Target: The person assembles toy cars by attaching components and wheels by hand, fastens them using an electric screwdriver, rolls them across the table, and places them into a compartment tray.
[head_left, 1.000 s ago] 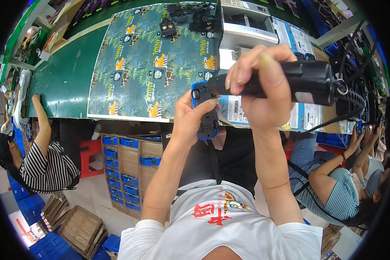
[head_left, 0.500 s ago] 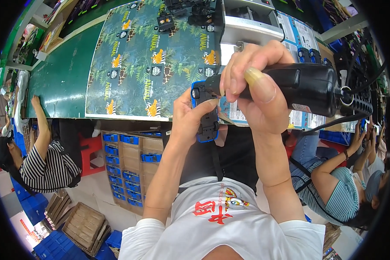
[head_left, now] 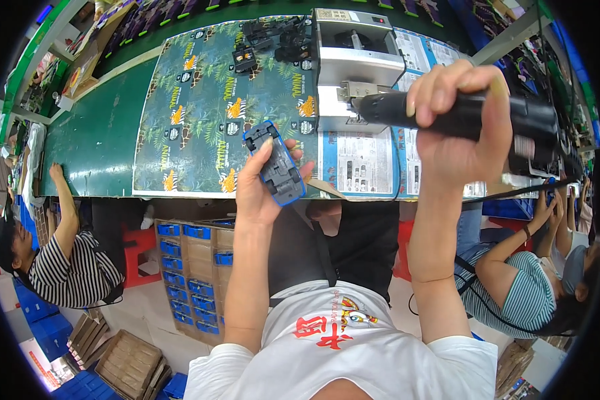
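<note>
Car: in our left hand (head_left: 263, 190) we hold a small toy car (head_left: 275, 163), blue round the rim with a dark grey underside turned up toward us; it tilts, its far end over the mat, its near end at the front edge of the surface (head_left: 93, 140)
Left hand: fingers curled under and round the car, thumb along its right side, gripping it above the surface edge
Driver: our right hand (head_left: 457, 127) is wrapped tight round a black powered screwdriver (head_left: 460, 113), lying roughly level, its tip pointing left toward the grey machine, well apart from the car
Machine: a grey box-shaped unit (head_left: 357, 63) stands on the surface just behind the driver's tip, with a small label on top that we cannot read
Mat: a printed sheet (head_left: 200, 113) with green leaves and orange animal shapes covers the middle of the green surface; a few dark small parts (head_left: 267, 40) lie at its far end
Sheets: white and blue printed pages (head_left: 357, 163) lie flat under the machine, rectangular, the text too small to tell
Crates: stacked brown cartons with blue crates (head_left: 193, 267) sit on the floor under the surface
Hidden: the driver's rear end and cable run off into the dark rim at right; two other people, both in striped shirts, sit at the left and right edges, partly cut off
</note>
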Tool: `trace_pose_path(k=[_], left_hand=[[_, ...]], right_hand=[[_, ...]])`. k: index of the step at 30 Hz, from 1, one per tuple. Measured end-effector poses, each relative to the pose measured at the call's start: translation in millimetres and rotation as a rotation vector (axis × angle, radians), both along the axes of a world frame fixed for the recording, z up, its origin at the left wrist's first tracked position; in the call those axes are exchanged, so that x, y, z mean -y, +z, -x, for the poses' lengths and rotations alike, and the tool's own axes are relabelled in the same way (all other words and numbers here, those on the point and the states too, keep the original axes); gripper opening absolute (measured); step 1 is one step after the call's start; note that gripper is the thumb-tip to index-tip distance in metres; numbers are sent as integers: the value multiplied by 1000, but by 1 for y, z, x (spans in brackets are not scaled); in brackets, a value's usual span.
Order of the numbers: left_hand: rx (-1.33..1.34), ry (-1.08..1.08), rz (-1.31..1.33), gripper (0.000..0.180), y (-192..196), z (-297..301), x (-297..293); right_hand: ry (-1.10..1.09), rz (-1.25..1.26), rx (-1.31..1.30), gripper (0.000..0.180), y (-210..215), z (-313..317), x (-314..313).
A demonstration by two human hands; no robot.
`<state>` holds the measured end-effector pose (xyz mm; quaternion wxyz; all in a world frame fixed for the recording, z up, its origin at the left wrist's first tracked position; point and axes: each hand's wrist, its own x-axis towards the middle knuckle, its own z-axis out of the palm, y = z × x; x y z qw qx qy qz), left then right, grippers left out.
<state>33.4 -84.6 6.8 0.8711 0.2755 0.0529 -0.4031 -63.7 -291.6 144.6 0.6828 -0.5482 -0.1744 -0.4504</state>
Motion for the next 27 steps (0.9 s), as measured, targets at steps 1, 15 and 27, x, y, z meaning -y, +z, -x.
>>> trace_pose_path(k=[1,15,27], left_hand=[[5,-35,32,37,2,0,-3],[195,-5,-87,52,-9,7,0],[217,10,-95,54,-6,4,6]], right_hand=[[-73,-17,-71,28,0,-3,5],[-374,303,-359,15,4,-39,-9],[277,-85,-273,22,-31,7,-53]])
